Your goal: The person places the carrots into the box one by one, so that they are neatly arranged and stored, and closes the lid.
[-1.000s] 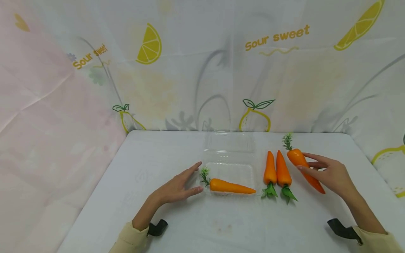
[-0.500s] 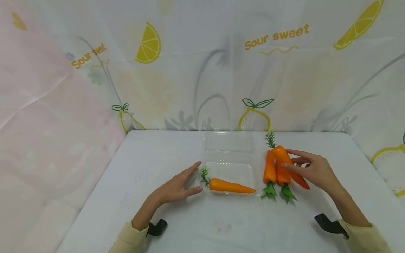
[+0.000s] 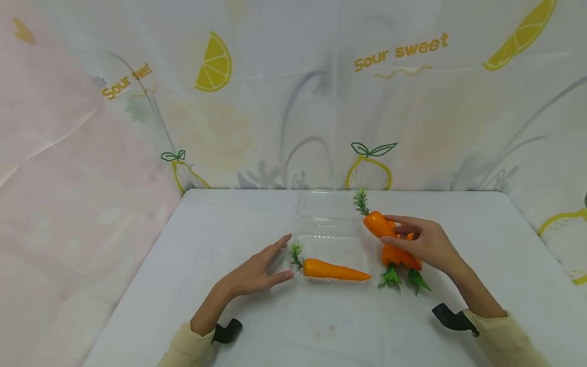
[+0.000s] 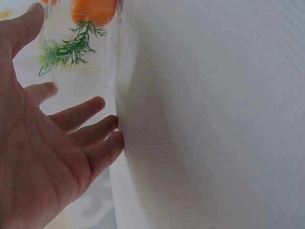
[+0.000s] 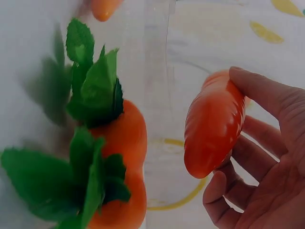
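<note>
A carrot with feathery green leaves is pinched between the thumb and fingers of my right hand. It is held above two leafy-topped carrots lying side by side on the table, overlapping them in the head view. In the right wrist view the held carrot points its tip at the camera, apart from the pair. Another carrot lies along the near side of a clear plastic box whose lid is open. At the box's left end my left hand has its fingers spread, close to the wall.
The clear lid lies folded back towards the far edge of the white table. Behind the table hangs a cloth printed with lemons. Each wrist wears a black camera mount, such as the left mount.
My right hand has carried the feathery-leaved carrot leftwards, from right of the two lying carrots to over them and near the box's right side. The left hand has stayed in place.
</note>
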Demonstrator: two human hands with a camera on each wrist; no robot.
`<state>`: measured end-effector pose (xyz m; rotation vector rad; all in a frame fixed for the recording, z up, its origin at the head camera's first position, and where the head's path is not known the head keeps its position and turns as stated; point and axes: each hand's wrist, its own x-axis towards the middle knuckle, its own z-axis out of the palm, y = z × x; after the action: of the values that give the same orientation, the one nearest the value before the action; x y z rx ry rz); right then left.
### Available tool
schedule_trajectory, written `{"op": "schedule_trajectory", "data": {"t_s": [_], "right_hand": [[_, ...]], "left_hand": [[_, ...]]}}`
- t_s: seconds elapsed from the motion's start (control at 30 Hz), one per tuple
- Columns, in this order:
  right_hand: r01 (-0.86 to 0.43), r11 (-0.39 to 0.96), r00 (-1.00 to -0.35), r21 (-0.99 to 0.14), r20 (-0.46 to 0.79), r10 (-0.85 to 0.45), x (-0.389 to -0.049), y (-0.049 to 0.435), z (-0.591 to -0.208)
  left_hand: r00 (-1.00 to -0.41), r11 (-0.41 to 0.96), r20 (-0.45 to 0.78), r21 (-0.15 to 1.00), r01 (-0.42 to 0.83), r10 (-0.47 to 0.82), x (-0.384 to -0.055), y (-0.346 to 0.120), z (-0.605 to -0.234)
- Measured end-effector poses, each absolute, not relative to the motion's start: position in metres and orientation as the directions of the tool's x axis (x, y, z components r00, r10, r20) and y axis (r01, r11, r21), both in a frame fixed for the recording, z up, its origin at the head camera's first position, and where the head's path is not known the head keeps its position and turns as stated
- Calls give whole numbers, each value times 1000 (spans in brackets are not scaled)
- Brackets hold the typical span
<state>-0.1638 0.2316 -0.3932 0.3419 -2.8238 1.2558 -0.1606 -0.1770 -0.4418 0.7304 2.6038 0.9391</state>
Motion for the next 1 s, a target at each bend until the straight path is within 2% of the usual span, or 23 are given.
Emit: {"op": "schedule_trajectory", "data": {"t_s": [1.0], "right_hand": [[-322, 542, -929, -776, 148, -340, -176, 177, -397]], "left_hand": [[-838, 668, -96, 655, 353, 537, -161, -177, -443]]}}
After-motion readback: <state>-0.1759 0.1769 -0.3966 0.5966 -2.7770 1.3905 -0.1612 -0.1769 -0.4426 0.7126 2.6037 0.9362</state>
